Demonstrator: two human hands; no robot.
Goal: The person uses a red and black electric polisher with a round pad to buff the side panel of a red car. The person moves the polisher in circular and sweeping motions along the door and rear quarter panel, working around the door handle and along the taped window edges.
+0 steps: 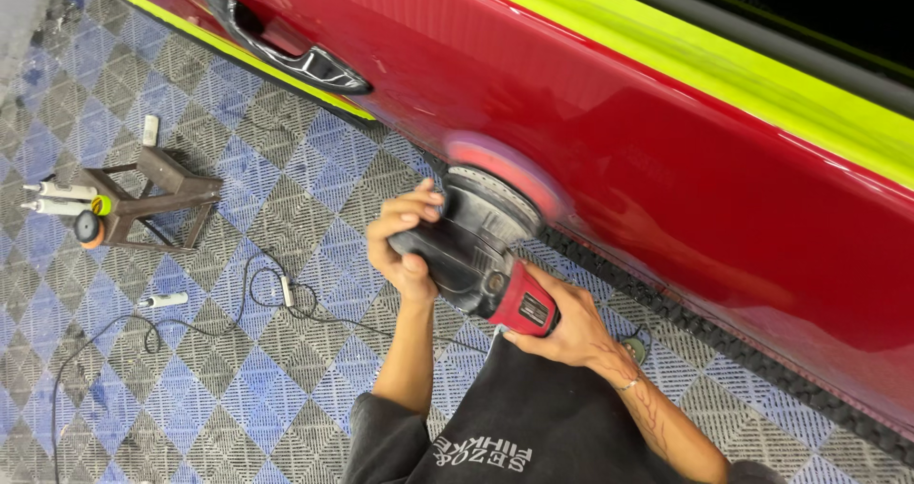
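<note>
- Left hand: curled round the black front head of the polisher, thumb + fingers clamped on it, holding it vs the panel.
- Right hand: wrapped on the polisher's red rear body, gripping from below; thin bracelet at the wrist, line tattoo up the forearm.
- Polisher: 1 unit, black head, red back w/ a small grey rectangular label on the red part; tilted, pad end up toward the car.
- Polishing pad: 1, round, reddish, blurred, pressed on the red car door, low on the panel.
- Car door: glossy red; 2 yellow-green masking tape strips, 1 wide along the top edge, 1 narrow along the lower edge left of the handle. 1 dark door handle upper left.
- Black garment below the hands, white printed lettering patch at its lower part, upside down in view.
- Black ribbed strip on the floor along the door's foot.
- Floor tiles: grey + blue diamond grid.
- Thin black cable looping over the floor left of the left arm.
- Small brown stool, 1, well apart at left; beside it 2 white tubes lying side by side, 1 small round pad w/ orange rim.
- 2 more white tubes: 1 above the stool, 1 below it near the cable.
</note>
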